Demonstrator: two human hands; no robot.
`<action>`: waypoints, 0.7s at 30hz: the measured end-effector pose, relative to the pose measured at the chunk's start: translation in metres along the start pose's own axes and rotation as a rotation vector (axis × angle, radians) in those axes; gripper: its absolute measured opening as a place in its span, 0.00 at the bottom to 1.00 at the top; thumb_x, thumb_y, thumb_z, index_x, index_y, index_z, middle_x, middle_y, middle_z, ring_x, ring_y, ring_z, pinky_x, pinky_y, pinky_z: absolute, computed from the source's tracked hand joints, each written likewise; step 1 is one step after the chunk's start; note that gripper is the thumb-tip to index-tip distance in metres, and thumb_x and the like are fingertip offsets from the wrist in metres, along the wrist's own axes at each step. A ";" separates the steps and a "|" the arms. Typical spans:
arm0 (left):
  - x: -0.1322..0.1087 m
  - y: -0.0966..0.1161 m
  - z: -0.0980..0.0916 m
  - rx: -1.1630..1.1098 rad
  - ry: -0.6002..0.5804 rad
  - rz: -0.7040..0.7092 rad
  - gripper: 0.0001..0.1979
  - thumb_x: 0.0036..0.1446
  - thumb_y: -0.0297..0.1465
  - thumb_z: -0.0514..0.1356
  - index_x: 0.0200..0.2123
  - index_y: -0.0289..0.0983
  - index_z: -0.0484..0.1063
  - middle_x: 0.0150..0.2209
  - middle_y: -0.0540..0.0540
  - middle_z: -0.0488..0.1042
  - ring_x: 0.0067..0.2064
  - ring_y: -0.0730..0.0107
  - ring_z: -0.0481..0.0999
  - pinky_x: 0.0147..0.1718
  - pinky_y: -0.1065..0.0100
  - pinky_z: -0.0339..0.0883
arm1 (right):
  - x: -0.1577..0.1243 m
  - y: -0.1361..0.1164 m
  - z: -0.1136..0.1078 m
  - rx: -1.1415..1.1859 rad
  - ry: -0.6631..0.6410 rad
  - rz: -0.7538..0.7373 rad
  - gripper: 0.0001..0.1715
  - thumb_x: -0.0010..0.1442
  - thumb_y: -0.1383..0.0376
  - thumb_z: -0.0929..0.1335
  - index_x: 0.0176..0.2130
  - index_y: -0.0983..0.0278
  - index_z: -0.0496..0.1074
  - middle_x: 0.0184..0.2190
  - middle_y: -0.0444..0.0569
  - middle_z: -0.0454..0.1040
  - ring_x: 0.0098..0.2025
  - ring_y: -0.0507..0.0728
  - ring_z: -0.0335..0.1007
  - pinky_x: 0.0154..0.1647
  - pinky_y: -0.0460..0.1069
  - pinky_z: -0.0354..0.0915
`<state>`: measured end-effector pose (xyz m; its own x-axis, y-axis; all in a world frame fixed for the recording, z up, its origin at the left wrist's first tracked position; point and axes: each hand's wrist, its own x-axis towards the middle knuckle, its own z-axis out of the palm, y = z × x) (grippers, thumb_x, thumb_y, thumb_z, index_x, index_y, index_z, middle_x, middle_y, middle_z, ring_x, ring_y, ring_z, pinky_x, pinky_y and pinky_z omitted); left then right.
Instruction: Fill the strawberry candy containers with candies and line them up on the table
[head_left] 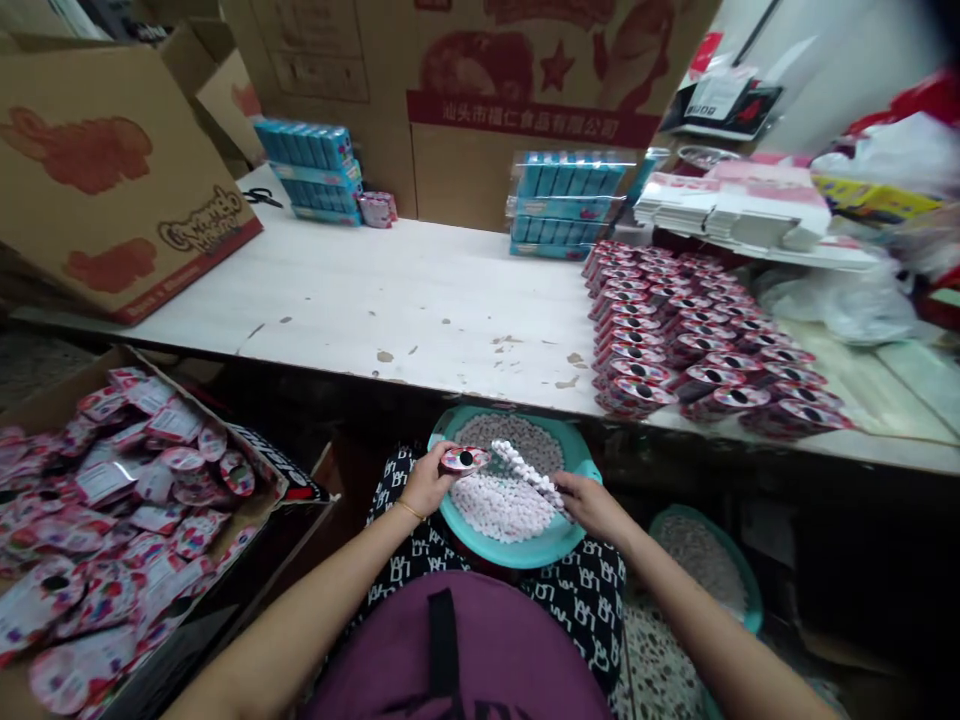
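Observation:
In my left hand [427, 482] is a small red and pink printed carton [463, 460], its dark round opening facing up. My right hand [592, 505] is closed round the near end of a narrow scoop [551, 492], which is largely covered by a row of small white candies [517, 462]. The scoop's far end points at the carton, with a small gap between them. Below both hands, a turquoise basin [504, 553] rests on my lap, holding many pale pink and white candies [499, 510].
Rows of similar cartons [705, 375] stand on the white table [360, 300] at right. At left, an open box [277, 480] holds many loose cartons [150, 490]. Blue wrapped packs [566, 205] stand against a large cardboard box [480, 170]. A second basin [752, 600] sits low at right.

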<state>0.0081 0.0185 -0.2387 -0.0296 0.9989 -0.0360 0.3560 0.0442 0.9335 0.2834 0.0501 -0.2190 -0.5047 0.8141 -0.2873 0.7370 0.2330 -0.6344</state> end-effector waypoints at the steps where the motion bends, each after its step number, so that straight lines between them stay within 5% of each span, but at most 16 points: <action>1: 0.003 -0.001 0.006 0.034 -0.016 0.019 0.16 0.45 0.27 0.59 0.40 0.37 0.65 0.37 0.48 0.72 0.38 0.68 0.71 0.40 0.67 0.63 | -0.002 -0.005 -0.009 -0.022 -0.011 -0.005 0.16 0.49 0.71 0.57 0.32 0.63 0.70 0.25 0.44 0.71 0.30 0.52 0.65 0.32 0.44 0.57; 7: 0.008 -0.009 0.035 0.168 -0.080 0.110 0.19 0.43 0.20 0.53 0.41 0.38 0.65 0.38 0.48 0.70 0.41 0.66 0.69 0.42 0.65 0.62 | 0.008 -0.036 -0.043 -0.342 -0.148 0.005 0.15 0.48 0.71 0.59 0.29 0.60 0.73 0.28 0.46 0.75 0.33 0.52 0.68 0.31 0.44 0.55; 15: 0.005 -0.017 0.042 0.275 -0.113 0.107 0.20 0.41 0.18 0.51 0.40 0.37 0.65 0.38 0.46 0.69 0.42 0.65 0.68 0.45 0.63 0.60 | 0.027 -0.091 -0.051 -0.651 -0.169 0.023 0.14 0.49 0.70 0.60 0.29 0.64 0.74 0.29 0.55 0.75 0.33 0.58 0.70 0.28 0.47 0.58; 21: 0.007 -0.016 0.019 0.231 -0.022 0.106 0.21 0.44 0.19 0.52 0.43 0.38 0.63 0.41 0.46 0.69 0.44 0.66 0.68 0.46 0.64 0.60 | 0.011 -0.061 -0.048 -0.690 -0.105 0.071 0.15 0.56 0.69 0.57 0.35 0.64 0.71 0.31 0.55 0.75 0.33 0.58 0.71 0.30 0.49 0.61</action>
<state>0.0201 0.0247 -0.2608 0.0381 0.9981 0.0476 0.5599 -0.0607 0.8264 0.2544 0.0699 -0.1490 -0.4595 0.7923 -0.4014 0.8694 0.4936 -0.0211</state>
